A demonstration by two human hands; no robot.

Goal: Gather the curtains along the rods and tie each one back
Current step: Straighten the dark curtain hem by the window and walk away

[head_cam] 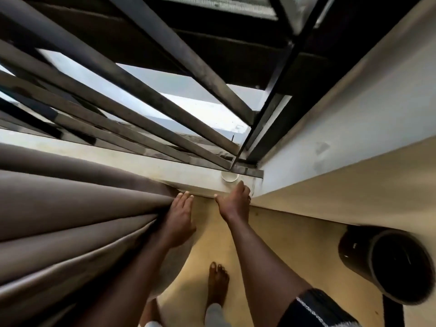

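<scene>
A grey-brown curtain [70, 223] hangs in bunched folds on the left, its lower part reaching down past my arm. My left hand [178, 219] presses against the folds' right edge with straight fingers, fingertips near the white window sill [141, 161]. My right hand [236, 201] reaches to the sill's corner beside the wall, fingers extended, thumb spread; it holds nothing that I can see. No rod or tie-back is in view.
Dark metal window bars [141, 90] run above the sill. A small white cup [230, 177] sits on the sill just beyond my right hand. A dark round bin [391, 263] stands on the yellow floor at right, by the white wall [354, 138]. My bare foot [218, 284] is below.
</scene>
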